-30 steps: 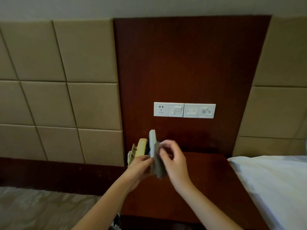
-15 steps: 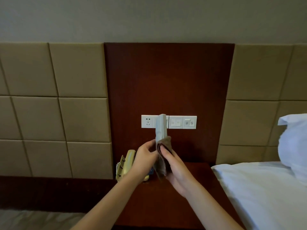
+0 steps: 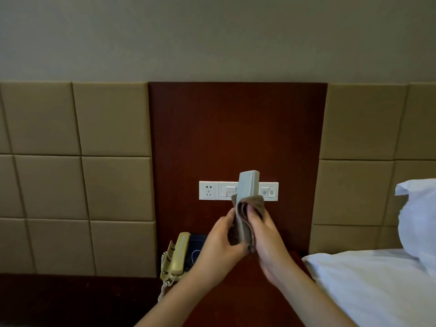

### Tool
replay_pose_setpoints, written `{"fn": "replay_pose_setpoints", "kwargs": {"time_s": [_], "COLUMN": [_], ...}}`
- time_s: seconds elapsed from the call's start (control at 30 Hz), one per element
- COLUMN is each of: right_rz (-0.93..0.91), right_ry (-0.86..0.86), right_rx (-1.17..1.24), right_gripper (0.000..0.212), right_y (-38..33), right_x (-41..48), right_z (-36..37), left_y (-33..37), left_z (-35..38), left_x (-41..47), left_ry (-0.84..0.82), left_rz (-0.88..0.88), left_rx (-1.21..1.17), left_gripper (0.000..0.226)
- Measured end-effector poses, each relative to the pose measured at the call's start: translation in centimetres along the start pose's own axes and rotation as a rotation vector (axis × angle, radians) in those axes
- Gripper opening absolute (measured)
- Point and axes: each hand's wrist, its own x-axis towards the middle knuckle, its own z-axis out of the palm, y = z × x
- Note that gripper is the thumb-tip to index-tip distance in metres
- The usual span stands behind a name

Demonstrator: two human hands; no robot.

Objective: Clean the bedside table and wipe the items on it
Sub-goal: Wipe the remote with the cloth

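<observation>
Head view: remote [image 3: 249,185] stands upright.
Left hand [image 3: 221,241]: grips its low end.
Right hand [image 3: 266,239]: pinches cloth [image 3: 246,220] round it, bare top above.

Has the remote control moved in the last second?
Yes. The remote control has risen and shifted right. A second ago its top sat below the left end of the switch panel; now it overlaps the panel's middle.

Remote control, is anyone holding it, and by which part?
Yes. The left hand grips the upright remote control by its lower end, and the right hand pinches a brown cloth wrapped round that lower half. Its top end sticks out free.
</observation>
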Motion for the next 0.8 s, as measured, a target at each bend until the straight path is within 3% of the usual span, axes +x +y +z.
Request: {"fn": "replay_pose_setpoints", "kwargs": {"time_s": [0.2,0.4,0.57,0.8], "right_rz": [-0.142,-0.114,-0.103,-0.275], "right_ry": [-0.004,-0.141,-0.114,0.046], "right_rx": [-0.084,-0.056,-0.019,-0.091], "right_gripper": [0.016,0.044,0.036,0.015], "right_y": [-3.9,-3.0,-2.7,-5.7], "right_x": [2.7,1.4,0.7,2.9], "right_z": [0.3,0.8,0.8,1.5], "left_y": [0.7,1.7,2.0,2.8], "left_z": [0.2,-2.3,-2.3,-0.9], "left_x": [0.2,1.9,2.0,1.7], "left_ry": [0.020,0.127,0.113,0.114], "left_rz": [-0.006,0.054,0.111,0.133], "left_rx": [-0.038,-0.023,0.090,0.090], "left_gripper": [0.058,0.052,0.053,0.041]}}
